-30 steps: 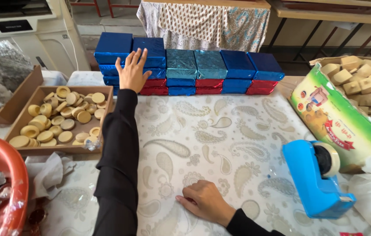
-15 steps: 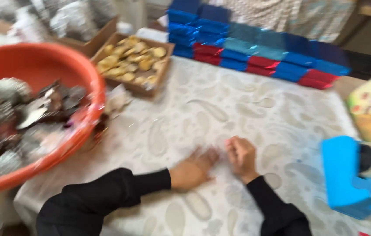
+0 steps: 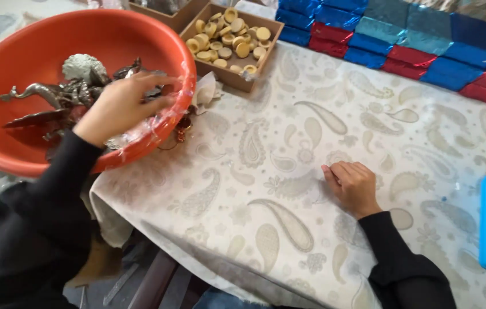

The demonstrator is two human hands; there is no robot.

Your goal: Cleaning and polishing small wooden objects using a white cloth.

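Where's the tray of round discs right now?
Head view, top centre: the cardboard tray of round discs sits on the patterned tablecloth, between the orange basin and the foil-wrapped blocks.

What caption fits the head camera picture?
Left hand reaches into an orange tub of silvery figurines; right hand rests on the tablecloth.

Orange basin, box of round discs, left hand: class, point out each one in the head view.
Orange basin [image 3: 2, 160]: head view, on its near outer wall.
Box of discs [image 3: 228, 79]: head view, on its front cardboard wall.
Left hand [image 3: 118, 107]: head view, on the back of the hand.
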